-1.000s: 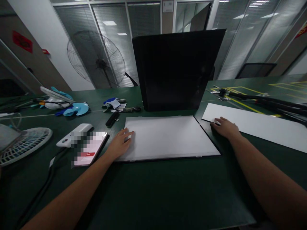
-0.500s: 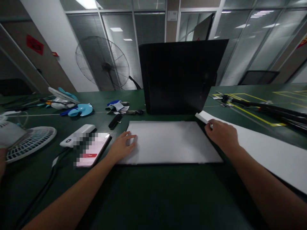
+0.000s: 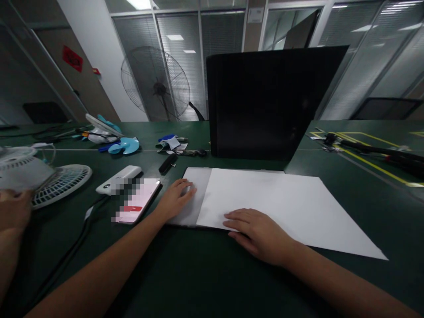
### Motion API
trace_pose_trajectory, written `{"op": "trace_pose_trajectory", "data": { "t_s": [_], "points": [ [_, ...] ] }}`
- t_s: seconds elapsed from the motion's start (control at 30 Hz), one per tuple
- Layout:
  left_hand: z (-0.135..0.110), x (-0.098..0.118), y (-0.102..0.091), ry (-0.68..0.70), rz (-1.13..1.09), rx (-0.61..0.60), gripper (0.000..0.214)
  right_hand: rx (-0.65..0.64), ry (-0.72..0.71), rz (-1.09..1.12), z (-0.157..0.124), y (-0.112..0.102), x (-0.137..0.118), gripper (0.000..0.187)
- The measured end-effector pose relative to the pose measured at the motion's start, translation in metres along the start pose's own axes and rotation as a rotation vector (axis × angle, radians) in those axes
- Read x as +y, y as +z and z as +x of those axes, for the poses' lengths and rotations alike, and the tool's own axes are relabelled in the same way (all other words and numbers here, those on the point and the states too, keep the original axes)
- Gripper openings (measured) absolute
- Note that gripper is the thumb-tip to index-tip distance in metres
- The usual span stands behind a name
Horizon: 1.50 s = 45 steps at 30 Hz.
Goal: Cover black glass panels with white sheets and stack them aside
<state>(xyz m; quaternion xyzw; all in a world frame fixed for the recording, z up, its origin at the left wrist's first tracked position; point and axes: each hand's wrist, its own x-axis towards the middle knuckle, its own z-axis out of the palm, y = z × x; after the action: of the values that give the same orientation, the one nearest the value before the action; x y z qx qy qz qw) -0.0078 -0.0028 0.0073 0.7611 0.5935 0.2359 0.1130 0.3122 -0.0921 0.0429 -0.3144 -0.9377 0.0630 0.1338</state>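
Note:
A stiff-looking white sheet (image 3: 281, 198) lies over most of a thin light-grey panel (image 3: 198, 207) and sticks out past its right side. My left hand (image 3: 177, 198) rests on the panel's left edge, its fingers stretched out and apart. Near the front edge of the sheet, my right hand (image 3: 253, 236) lies flat with its fingers extended and nothing gripped. Just behind the panel stands a large black board (image 3: 265, 104), upright and tilted. Most of the grey panel is hidden under the sheet.
Left of my arm are a phone (image 3: 141, 203), a white power bank (image 3: 121, 179) and a cable. Another person's hand (image 3: 15, 212) is at a white fan part (image 3: 23, 165). Blue fan blades (image 3: 125, 145) and small items lie farther back, black rods (image 3: 371, 148) at right.
The white sheet has come from the right onto the grey panel. My right hand has let go of its rolled-looking corner and moved left, now flat on it. My left hand stays put.

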Motion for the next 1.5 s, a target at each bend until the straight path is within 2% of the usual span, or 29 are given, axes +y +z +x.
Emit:
{"op": "trace_pose_trajectory", "data": {
  "t_s": [0.07,0.13,0.23,0.33,0.43,0.53,0.63,0.8,1.07,1.2,1.37,1.5],
  "points": [
    [0.000,0.000,0.000,-0.025,0.029,-0.018,0.063,0.025,-0.056,0.030,-0.002,-0.001,0.008,0.039],
    [-0.001,0.000,0.001,-0.035,0.060,-0.035,0.071,0.069,0.014,-0.024,-0.006,-0.004,0.026,0.040],
    [-0.002,0.002,0.000,-0.032,0.086,-0.059,0.074,0.143,0.327,-0.218,-0.020,-0.010,0.067,0.045],
    [-0.002,0.004,-0.001,-0.036,0.079,-0.068,0.073,0.110,0.632,-0.403,-0.038,-0.020,0.106,0.050],
    [-0.002,0.007,-0.003,-0.036,0.066,-0.066,0.072,0.001,0.738,-0.432,-0.048,-0.028,0.123,0.056],
    [-0.003,0.009,-0.005,-0.032,0.059,-0.063,0.069,-0.004,0.720,-0.364,-0.044,-0.025,0.118,0.058],
    [-0.004,0.006,-0.004,-0.033,0.058,-0.074,0.071,0.051,0.621,-0.280,-0.034,-0.012,0.104,0.055],
    [-0.002,-0.005,0.003,0.004,0.077,-0.047,0.075,0.015,0.463,-0.146,-0.024,0.002,0.089,0.067],
    [0.000,-0.008,0.004,-0.004,0.046,0.003,0.056,-0.068,0.377,-0.026,-0.028,-0.006,0.089,0.069],
    [0.001,-0.010,0.006,0.007,0.070,-0.010,0.053,-0.107,0.345,-0.008,-0.031,-0.004,0.093,0.076],
    [0.001,-0.014,0.009,0.040,0.092,-0.026,0.049,-0.094,0.283,-0.010,-0.036,-0.001,0.098,0.081],
    [0.000,-0.012,0.007,0.029,0.105,-0.059,0.051,-0.112,0.186,0.005,-0.032,-0.007,0.086,0.085]
  ]
}}
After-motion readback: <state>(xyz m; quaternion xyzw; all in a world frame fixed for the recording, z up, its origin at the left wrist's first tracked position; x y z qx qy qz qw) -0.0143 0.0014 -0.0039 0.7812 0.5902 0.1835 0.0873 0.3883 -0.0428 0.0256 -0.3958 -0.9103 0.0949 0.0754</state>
